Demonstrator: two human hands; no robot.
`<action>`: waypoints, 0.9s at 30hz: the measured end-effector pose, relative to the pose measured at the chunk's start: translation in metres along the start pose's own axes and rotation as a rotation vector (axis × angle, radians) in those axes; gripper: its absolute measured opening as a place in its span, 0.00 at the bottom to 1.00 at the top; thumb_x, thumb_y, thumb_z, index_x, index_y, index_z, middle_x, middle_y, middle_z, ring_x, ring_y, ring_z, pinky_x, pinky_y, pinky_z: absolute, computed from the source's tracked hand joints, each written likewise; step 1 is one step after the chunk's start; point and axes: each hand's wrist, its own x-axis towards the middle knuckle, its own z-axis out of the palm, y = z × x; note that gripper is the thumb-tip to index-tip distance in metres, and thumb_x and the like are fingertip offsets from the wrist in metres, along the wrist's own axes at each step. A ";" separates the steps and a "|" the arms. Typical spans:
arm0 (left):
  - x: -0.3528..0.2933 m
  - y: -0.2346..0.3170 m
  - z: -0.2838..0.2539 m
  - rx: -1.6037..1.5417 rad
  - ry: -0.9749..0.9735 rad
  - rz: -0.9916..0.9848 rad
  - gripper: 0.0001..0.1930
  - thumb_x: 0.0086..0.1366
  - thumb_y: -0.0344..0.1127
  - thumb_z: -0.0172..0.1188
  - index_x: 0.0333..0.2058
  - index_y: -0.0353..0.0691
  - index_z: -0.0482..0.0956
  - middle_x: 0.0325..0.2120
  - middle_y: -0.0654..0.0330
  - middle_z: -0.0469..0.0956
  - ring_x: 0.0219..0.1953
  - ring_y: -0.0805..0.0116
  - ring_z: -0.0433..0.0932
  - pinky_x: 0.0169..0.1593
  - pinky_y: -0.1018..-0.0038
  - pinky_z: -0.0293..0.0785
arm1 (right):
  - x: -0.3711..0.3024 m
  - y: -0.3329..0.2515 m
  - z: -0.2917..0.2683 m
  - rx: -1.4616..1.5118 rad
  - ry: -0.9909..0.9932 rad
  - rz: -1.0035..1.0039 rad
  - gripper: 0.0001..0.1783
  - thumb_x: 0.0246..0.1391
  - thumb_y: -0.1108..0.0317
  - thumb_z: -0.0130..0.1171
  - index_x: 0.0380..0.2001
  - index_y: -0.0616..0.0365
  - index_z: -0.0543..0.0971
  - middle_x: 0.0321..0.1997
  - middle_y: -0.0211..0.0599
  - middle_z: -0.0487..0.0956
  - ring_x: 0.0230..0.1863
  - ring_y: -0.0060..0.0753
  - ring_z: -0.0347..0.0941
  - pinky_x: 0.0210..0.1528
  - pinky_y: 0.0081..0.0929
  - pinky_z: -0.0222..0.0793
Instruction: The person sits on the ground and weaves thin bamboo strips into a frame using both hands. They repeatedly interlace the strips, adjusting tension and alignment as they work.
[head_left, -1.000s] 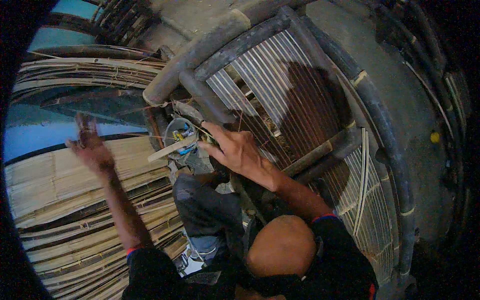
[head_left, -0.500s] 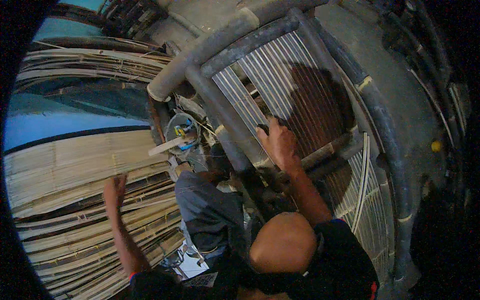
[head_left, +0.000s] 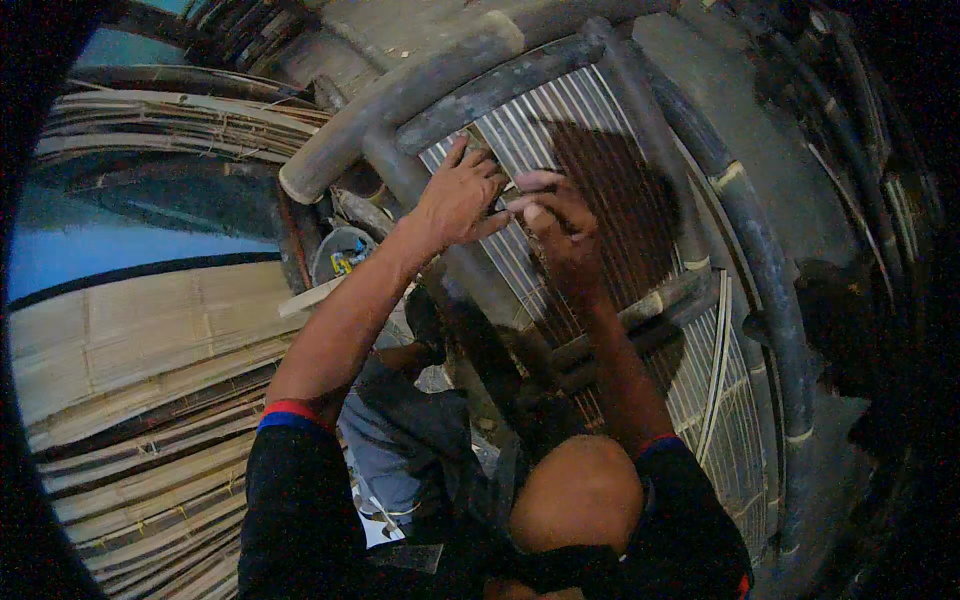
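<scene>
Slatted panel [head_left: 615, 175] partly shadowed; left hand [head_left: 465, 200] hides some.

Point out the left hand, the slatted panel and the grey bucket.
Left hand [head_left: 462, 198]: head view, back of the hand.
Slatted panel [head_left: 608, 165]: head view, shadowed slats.
Grey bucket [head_left: 343, 240]: head view, inner wall.

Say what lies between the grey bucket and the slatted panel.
In the head view, a dark bamboo pole, partly covered by the left hand, lies between the bucket and the slatted panel, alongside scraps too dim to identify.
</scene>
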 end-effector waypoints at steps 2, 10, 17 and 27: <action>0.005 -0.002 0.003 -0.021 0.003 0.004 0.25 0.56 0.53 0.63 0.44 0.39 0.81 0.43 0.53 0.79 0.59 0.53 0.68 0.71 0.47 0.47 | 0.011 -0.002 0.004 0.166 0.052 0.134 0.16 0.63 0.65 0.48 0.34 0.66 0.81 0.43 0.41 0.78 0.45 0.30 0.74 0.50 0.27 0.70; -0.002 0.009 0.006 0.074 0.251 0.117 0.17 0.55 0.44 0.64 0.38 0.37 0.81 0.38 0.53 0.78 0.51 0.52 0.74 0.65 0.56 0.62 | 0.007 -0.002 0.011 0.441 0.104 0.441 0.14 0.62 0.67 0.46 0.22 0.61 0.70 0.21 0.33 0.69 0.25 0.24 0.64 0.33 0.25 0.62; 0.000 0.022 -0.002 -0.766 0.184 -0.034 0.12 0.53 0.34 0.66 0.34 0.36 0.77 0.28 0.48 0.77 0.34 0.47 0.78 0.41 0.61 0.75 | 0.020 -0.016 0.025 -0.074 0.143 0.066 0.14 0.63 0.67 0.46 0.24 0.60 0.71 0.22 0.28 0.68 0.25 0.22 0.62 0.32 0.25 0.60; -0.019 0.016 -0.031 -0.597 -0.005 -0.062 0.14 0.52 0.37 0.64 0.35 0.35 0.76 0.31 0.48 0.76 0.38 0.47 0.77 0.44 0.58 0.73 | 0.005 -0.026 -0.005 -0.166 0.055 0.035 0.12 0.61 0.66 0.53 0.35 0.66 0.78 0.36 0.41 0.78 0.39 0.33 0.76 0.46 0.29 0.70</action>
